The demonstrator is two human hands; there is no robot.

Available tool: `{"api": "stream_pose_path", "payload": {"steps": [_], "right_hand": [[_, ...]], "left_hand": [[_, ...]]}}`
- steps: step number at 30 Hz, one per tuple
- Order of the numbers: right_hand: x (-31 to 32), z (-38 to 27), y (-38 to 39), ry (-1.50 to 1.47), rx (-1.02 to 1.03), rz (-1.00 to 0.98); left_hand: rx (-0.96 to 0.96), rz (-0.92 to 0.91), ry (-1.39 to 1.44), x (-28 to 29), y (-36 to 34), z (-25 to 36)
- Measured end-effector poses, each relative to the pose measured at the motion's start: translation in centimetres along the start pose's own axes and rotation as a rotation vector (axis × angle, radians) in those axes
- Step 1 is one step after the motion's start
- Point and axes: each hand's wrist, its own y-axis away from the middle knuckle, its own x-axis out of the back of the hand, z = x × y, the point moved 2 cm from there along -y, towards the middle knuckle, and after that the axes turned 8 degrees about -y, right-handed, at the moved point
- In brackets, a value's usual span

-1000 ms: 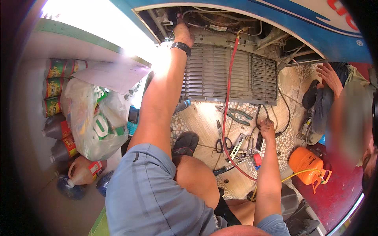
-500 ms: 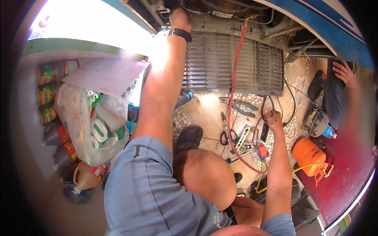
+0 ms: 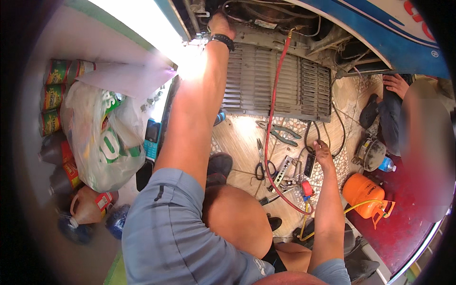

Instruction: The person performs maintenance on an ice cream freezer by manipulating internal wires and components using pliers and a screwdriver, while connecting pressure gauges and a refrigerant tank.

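Observation:
My left hand (image 3: 221,26), with a black wristwatch on its wrist, reaches into the open machine compartment at the top. Its fingers are hidden among the parts there. Low over the tiled floor, my right hand (image 3: 323,155) is closed at a looped black cable (image 3: 343,124). A small black device with a display (image 3: 309,164) lies just beside it. From a fitting in the compartment a red hose (image 3: 275,90) hangs down to a red gauge (image 3: 307,188). Between my arms stands a dusty slatted grille (image 3: 278,80), below the compartment.
Pliers (image 3: 285,134), scissors (image 3: 264,167) and a perforated metal bar (image 3: 284,168) lie on the floor. An orange gas cylinder (image 3: 363,190) with a yellow hose stands right, near another person's hand (image 3: 396,85). Left are a plastic bag (image 3: 102,142), bottles, cans and a blue phone (image 3: 151,138).
The whole view has shifted, so most floor items appear slightly further left. My left hand stays in the compartment, and my right hand stays low by the black cable.

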Motion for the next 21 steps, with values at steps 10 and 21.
{"api": "stream_pose_path", "payload": {"steps": [10,21], "right_hand": [[0.7,2.2,-0.2,0.023,-0.05,0.062],[-0.6,2.7,-1.1,0.037,-0.087,0.064]], "left_hand": [[0.226,0.026,1.017,-1.5,1.4,5.7],[0.306,0.261,1.225,0.1,3.0,7.1]]}}
